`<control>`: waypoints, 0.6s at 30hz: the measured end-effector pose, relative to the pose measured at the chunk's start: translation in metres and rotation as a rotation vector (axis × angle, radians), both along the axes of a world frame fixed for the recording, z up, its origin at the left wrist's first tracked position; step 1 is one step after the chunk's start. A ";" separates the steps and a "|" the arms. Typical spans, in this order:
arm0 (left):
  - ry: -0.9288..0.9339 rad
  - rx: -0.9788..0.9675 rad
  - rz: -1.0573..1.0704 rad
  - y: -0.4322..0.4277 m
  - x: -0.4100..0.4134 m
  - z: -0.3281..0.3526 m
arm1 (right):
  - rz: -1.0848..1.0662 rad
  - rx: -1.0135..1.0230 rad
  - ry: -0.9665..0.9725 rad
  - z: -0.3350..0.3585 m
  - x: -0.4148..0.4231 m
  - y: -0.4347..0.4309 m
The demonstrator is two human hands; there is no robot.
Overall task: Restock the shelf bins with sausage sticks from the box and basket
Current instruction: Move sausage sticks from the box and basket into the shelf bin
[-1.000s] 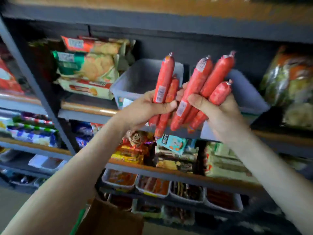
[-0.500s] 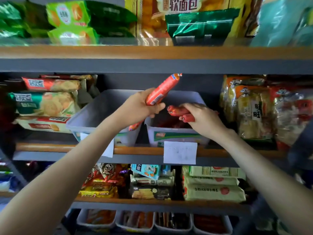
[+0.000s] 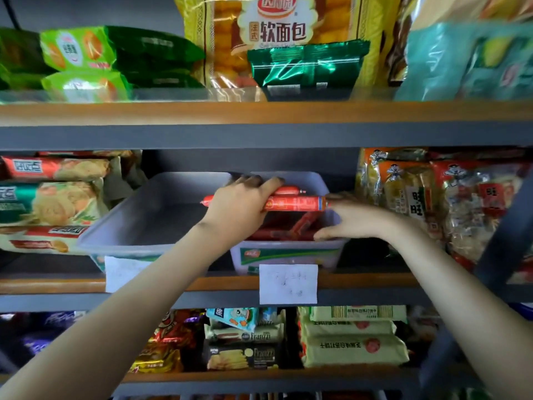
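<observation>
Middle shelf (image 3: 202,284): two grey bins side by side. The left hand (image 3: 239,210) hung over the right bin (image 3: 288,256), its grip closed from above round two sausage sticks (image 3: 294,203), fingers curled over the far one. Both sticks lay level, long axis running left to right across the bin's mouth. The near one poked out of both sides of the fist, the longer part toward the right. The bin lay straight below the grip, so I judged the coming drop a short one, downward.

The right hand (image 3: 356,220) sat at the bin's right wall, just beside the near stick's right tip. Its fingers were loosely stretched, though blurred, and nothing was seen in it. It was the nearer hand to that free end.

A loose pile (image 3: 277,233) of red sticks was already in the right bin, too dark to count. The left bin (image 3: 129,226) stood just beside it, partly behind the left forearm. Two paper tags (image 3: 288,284) hung on the shelf edge.
</observation>
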State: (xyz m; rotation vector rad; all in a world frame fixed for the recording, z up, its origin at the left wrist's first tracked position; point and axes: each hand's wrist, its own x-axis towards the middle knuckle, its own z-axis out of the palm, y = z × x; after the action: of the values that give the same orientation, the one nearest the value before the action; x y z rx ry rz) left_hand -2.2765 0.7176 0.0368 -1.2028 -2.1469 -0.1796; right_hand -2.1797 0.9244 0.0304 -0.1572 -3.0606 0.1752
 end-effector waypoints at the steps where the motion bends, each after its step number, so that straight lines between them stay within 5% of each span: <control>1: 0.043 -0.019 -0.005 0.002 -0.003 -0.002 | -0.035 -0.059 0.001 -0.002 0.004 0.006; 9: 0.058 -0.065 -0.073 0.033 -0.005 -0.013 | -0.065 -0.439 0.214 -0.020 0.018 0.036; 18: -0.708 -0.352 0.048 0.056 -0.027 -0.035 | -0.126 -0.497 0.392 -0.016 0.037 0.014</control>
State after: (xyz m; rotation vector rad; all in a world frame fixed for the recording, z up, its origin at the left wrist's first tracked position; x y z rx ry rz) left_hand -2.3039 0.7736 0.0019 -1.4276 -2.9119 -0.2397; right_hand -2.1430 0.9387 0.0147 -0.2993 -2.5511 0.8450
